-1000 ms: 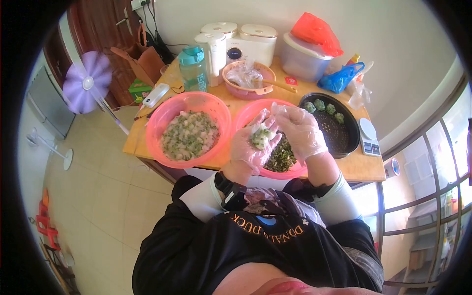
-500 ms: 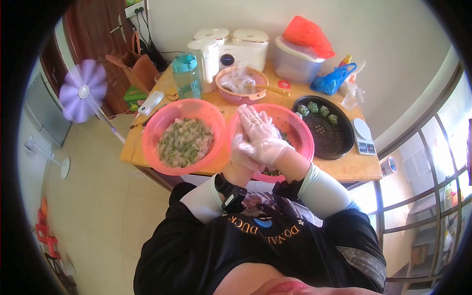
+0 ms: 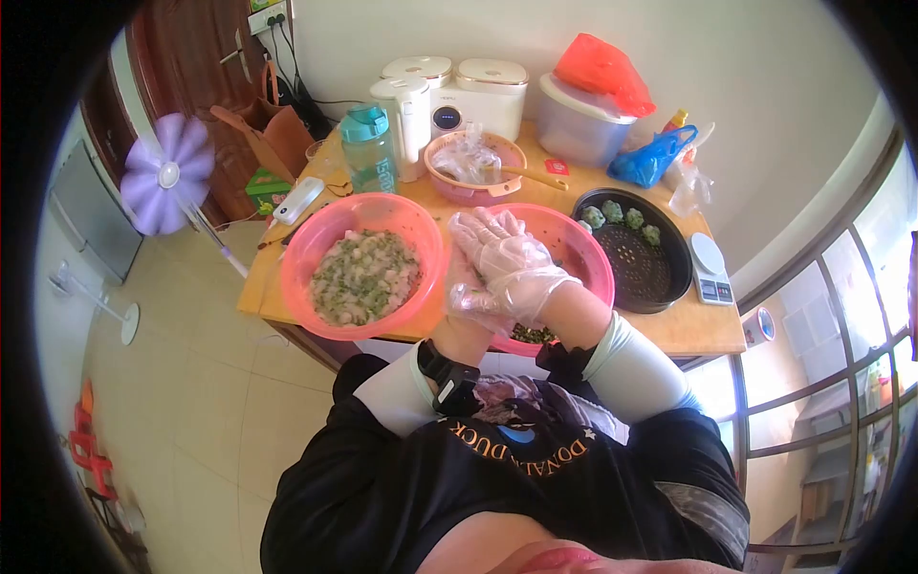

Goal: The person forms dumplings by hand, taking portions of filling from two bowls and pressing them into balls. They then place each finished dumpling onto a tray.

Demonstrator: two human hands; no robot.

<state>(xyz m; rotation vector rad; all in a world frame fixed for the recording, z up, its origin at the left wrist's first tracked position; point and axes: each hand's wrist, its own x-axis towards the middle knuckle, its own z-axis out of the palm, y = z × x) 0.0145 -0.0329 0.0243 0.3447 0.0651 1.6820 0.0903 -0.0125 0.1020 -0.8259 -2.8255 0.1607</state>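
In clear plastic gloves, my left hand (image 3: 470, 293) and my right hand (image 3: 521, 266) are pressed palm to palm over the right pink bowl (image 3: 596, 263). The right hand lies across the top, its fingers fairly straight. The left is cupped beneath, mostly covered. Whatever is between the palms is hidden. Dark green chopped filling (image 3: 532, 335) shows in the bowl below. To the left, another pink bowl (image 3: 295, 253) holds a pale mixture with green bits (image 3: 365, 277). On the right, a black perforated pan (image 3: 631, 273) has several green-flecked balls (image 3: 612, 212) along its far side.
Behind the bowls stand a teal bottle (image 3: 368, 153), a white appliance (image 3: 488, 100) and a smaller bowl with a plastic bag (image 3: 469, 158). A kitchen scale (image 3: 709, 263) sits at the table's right end. A lidded tub (image 3: 579, 124) and blue bag (image 3: 655, 158) are at the back.
My right hand has slid and turned slightly over the left, its fingers now lower and more spread. The palms stay together. The view has shifted a little.
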